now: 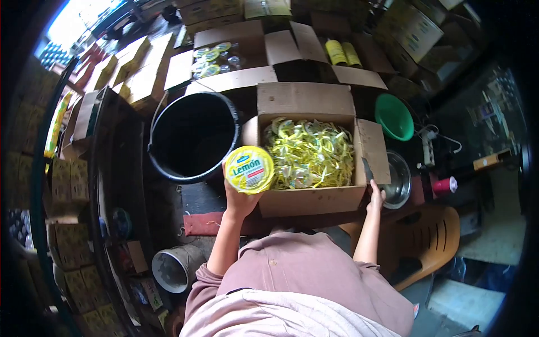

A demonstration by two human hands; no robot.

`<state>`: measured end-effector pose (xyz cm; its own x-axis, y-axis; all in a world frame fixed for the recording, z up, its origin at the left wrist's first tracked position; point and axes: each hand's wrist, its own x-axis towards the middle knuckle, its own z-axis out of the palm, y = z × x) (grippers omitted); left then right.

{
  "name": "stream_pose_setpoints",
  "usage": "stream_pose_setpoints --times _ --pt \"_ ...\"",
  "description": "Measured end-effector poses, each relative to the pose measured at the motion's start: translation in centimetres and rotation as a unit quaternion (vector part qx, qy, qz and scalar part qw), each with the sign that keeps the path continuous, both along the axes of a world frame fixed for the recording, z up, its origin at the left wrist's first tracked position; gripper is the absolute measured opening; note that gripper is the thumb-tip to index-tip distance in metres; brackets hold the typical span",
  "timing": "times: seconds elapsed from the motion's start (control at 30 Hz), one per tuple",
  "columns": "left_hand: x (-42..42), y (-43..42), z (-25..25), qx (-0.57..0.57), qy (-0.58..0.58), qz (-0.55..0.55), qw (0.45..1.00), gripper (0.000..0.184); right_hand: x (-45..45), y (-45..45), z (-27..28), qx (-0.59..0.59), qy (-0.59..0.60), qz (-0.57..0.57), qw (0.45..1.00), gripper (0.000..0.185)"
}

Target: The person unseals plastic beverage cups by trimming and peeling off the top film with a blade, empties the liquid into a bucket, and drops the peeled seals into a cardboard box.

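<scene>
A round yellow-and-white tub printed "Lemón" [249,170] is gripped in the left hand [238,201], at the near left corner of an open brown cardboard box [314,201] filled with shredded yellow plastic strips [311,151]. The right hand [376,196] holds a narrow-bladed knife [368,168] by the box's right flap. A round black bucket [193,135] stands left; a shiny metal bowl [402,180] sits right.
</scene>
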<state>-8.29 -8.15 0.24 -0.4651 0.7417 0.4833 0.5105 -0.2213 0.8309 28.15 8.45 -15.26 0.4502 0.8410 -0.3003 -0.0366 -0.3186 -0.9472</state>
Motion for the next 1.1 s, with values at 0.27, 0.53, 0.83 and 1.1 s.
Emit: stream_pose_setpoints --times 0.27,0.53,0.83,1.1 --pt "-6.0 0.4 2.9 0.087 -0.08 0.088 0.989 0.067 4.0 -1.6 -0.9 -0.102 0.311 0.032 0.944 0.024" --pt "-14.1 2.0 -1.3 0.025 -0.048 0.162 0.985 0.059 -7.6 -0.1 8.5 0.068 0.508 0.16 0.843 0.006" --pt "-14.6 2.5 -3.0 -0.03 -0.025 0.126 0.991 0.062 -28.9 -1.8 15.2 0.254 0.057 0.512 0.819 0.023" --pt "-15.0 2.6 -3.7 -0.01 -0.061 0.093 0.994 0.065 -36.8 -4.3 18.5 0.461 -0.191 0.596 0.629 0.028"
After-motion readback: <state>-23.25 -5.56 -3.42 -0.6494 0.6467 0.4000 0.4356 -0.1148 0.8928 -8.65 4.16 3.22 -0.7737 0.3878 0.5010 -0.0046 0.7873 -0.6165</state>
